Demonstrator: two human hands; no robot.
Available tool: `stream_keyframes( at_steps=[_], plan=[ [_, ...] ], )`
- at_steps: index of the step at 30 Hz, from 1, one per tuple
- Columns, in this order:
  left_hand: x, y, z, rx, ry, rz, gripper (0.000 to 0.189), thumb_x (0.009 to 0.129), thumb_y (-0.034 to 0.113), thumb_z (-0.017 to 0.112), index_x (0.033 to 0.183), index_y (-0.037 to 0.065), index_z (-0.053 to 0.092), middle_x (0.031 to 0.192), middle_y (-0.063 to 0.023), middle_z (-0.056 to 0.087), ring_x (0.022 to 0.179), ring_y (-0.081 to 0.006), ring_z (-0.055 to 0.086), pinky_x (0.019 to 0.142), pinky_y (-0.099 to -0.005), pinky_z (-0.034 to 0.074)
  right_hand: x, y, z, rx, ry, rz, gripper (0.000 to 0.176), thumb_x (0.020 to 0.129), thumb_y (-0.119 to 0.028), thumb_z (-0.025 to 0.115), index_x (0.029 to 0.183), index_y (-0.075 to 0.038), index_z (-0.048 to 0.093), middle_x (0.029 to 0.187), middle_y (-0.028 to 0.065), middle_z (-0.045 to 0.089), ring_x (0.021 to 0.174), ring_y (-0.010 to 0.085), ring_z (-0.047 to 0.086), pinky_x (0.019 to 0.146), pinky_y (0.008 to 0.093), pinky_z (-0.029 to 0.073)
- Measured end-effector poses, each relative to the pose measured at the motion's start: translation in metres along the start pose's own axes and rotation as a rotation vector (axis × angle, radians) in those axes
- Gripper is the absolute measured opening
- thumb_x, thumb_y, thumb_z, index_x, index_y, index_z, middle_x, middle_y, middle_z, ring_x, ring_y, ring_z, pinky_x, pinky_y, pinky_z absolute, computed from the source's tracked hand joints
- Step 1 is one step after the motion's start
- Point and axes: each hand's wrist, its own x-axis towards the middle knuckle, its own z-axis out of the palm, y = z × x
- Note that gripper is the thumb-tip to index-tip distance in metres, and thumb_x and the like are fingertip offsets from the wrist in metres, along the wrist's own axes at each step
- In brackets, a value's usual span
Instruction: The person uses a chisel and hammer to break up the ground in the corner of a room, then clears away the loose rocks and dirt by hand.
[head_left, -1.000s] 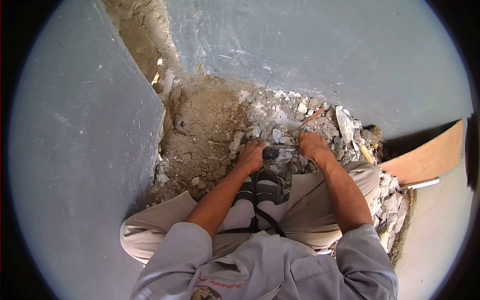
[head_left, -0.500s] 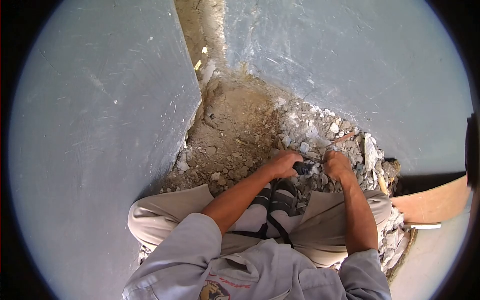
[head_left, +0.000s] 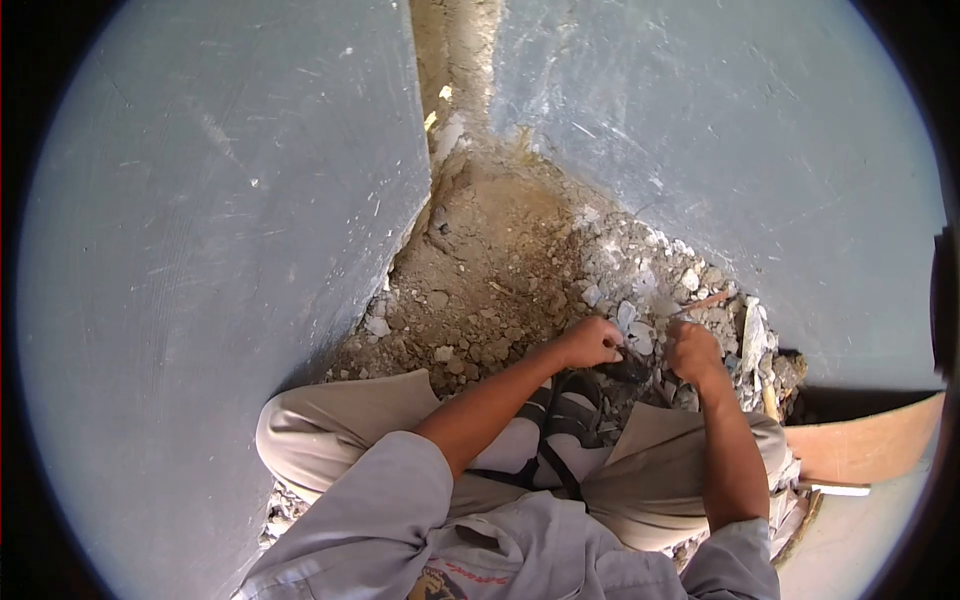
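My left hand [head_left: 590, 343] is over the rubble in front of my feet, its fingers curled. Right at its fingertips is a dark, blurred object [head_left: 626, 368]; whether the fingers grip it, I cannot make out. My right hand [head_left: 693, 352] is closed in a fist a little to the right, above the broken stones, and what it holds is hidden. Just beyond that fist, a thin reddish-brown strip [head_left: 706, 301] rests on the rubble. Loose pieces of broken stone and plaster [head_left: 636, 325] surround both hands.
Grey wall surfaces [head_left: 250, 200] [head_left: 720, 130] rise on both sides, with a narrow gap [head_left: 468, 60] between them. Brown soil [head_left: 500, 240] fills the corner. A curved brown board [head_left: 865, 440] stands at the right. My sandalled feet [head_left: 570, 410] are close below the hands.
The view has shifted, so the scene sits lower and further right. The thin rod that ran between my hands no longer shows, and the dark object now lies below my left fingers.
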Motion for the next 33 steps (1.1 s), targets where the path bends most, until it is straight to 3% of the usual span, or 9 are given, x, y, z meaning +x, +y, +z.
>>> stream_keyframes(
  at_steps=[6, 9, 11, 14, 17, 20, 24, 27, 33],
  plan=[
    [0.009, -0.029, -0.061, -0.058, 0.584, -0.173, 0.017, 0.081, 0.014, 0.075, 0.094, 0.003, 0.072, 0.085, -0.0081, 0.072, 0.079, -0.0177, 0.067, 0.072, -0.0333, 0.053, -0.024, 0.004, -0.084, 0.519, 0.172, -0.086, 0.027, 0.083, -0.004, 0.071, 0.108, 0.0, 0.064, 0.077, 0.0125, 0.066, 0.071, 0.0232, 0.065, 0.064, 0.0363, 0.049],
    [0.014, -0.069, -0.095, 0.007, 0.891, -0.357, 0.021, 0.084, 0.013, 0.072, 0.102, 0.003, 0.07, 0.09, -0.0099, 0.072, 0.08, -0.0172, 0.067, 0.073, -0.0326, 0.053, -0.044, 0.009, -0.126, 0.615, 0.112, -0.029, 0.026, 0.083, -0.004, 0.072, 0.106, 0.004, 0.062, 0.078, 0.0116, 0.064, 0.074, 0.0166, 0.063, 0.067, 0.0322, 0.05],
    [0.02, -0.113, -0.123, -0.042, 1.016, -0.434, 0.032, 0.081, 0.02, 0.074, 0.107, 0.003, 0.067, 0.088, -0.0168, 0.071, 0.084, -0.0317, 0.069, 0.078, -0.0399, 0.053, -0.048, 0.028, -0.123, 0.703, 0.133, -0.025, 0.03, 0.083, -0.008, 0.074, 0.108, 0.005, 0.062, 0.081, 0.0123, 0.064, 0.078, 0.017, 0.063, 0.07, 0.0323, 0.05],
    [0.017, -0.162, -0.174, 0.281, 0.972, -0.485, 0.048, 0.081, 0.02, 0.073, 0.123, 0.001, 0.06, 0.106, -0.0209, 0.068, 0.1, -0.0367, 0.066, 0.09, -0.0412, 0.052, -0.041, 0.048, -0.106, 0.806, 0.125, 0.046, 0.04, 0.082, -0.016, 0.077, 0.112, 0.006, 0.061, 0.087, 0.0144, 0.066, 0.082, 0.0196, 0.064, 0.074, 0.0332, 0.051],
    [0.024, -0.186, -0.222, 0.436, 0.869, -0.615, 0.056, 0.082, 0.022, 0.071, 0.131, 0.0, 0.054, 0.129, -0.0264, 0.057, 0.121, -0.04, 0.055, 0.102, -0.0409, 0.046, -0.032, 0.051, -0.104, 0.558, 0.082, 0.023, 0.047, 0.08, -0.021, 0.078, 0.114, 0.007, 0.061, 0.092, 0.0147, 0.066, 0.08, 0.0222, 0.064, 0.075, 0.0342, 0.052],
    [0.042, -0.242, -0.266, 0.671, 0.682, -0.602, 0.071, 0.083, 0.025, 0.07, 0.144, 0.003, 0.042, 0.15, -0.0279, 0.036, 0.14, -0.0396, 0.035, 0.11, -0.0431, 0.039, -0.025, 0.065, -0.106, 0.69, 0.115, 0.053, 0.049, 0.081, -0.025, 0.077, 0.115, 0.006, 0.061, 0.093, 0.0155, 0.066, 0.081, 0.022, 0.064, 0.075, 0.0344, 0.052],
    [0.071, -0.291, -0.266, 0.634, 0.645, -0.79, 0.088, 0.085, 0.027, 0.068, 0.155, 0.008, 0.018, 0.161, -0.0243, 0.006, 0.147, -0.0433, 0.015, 0.116, -0.0476, 0.031, -0.025, 0.078, -0.102, 0.791, 0.173, 0.135, 0.06, 0.081, -0.037, 0.078, 0.12, 0.004, 0.06, 0.099, 0.0123, 0.063, 0.086, 0.0191, 0.06, 0.078, 0.0337, 0.051],
    [0.083, -0.211, -0.243, 0.52, 0.691, -0.868, 0.089, 0.085, 0.025, 0.067, 0.156, 0.008, 0.016, 0.162, -0.0223, -0.007, 0.145, -0.0474, 0.017, 0.114, -0.0489, 0.032, -0.024, 0.09, -0.094, 0.839, 0.135, 0.153, 0.068, 0.078, -0.044, 0.079, 0.121, 0.005, 0.058, 0.099, 0.0105, 0.062, 0.087, 0.0187, 0.059, 0.08, 0.0331, 0.05],
    [0.076, -0.218, -0.256, 0.651, 0.695, -0.78, 0.078, 0.083, 0.024, 0.068, 0.149, 0.006, 0.029, 0.157, -0.0224, 0.02, 0.14, -0.0459, 0.029, 0.112, -0.0502, 0.033, -0.027, 0.091, -0.096, 0.889, 0.112, 0.137, 0.071, 0.077, -0.048, 0.079, 0.12, 0.005, 0.057, 0.099, 0.011, 0.062, 0.088, 0.0195, 0.06, 0.081, 0.033, 0.049]
  ],
)
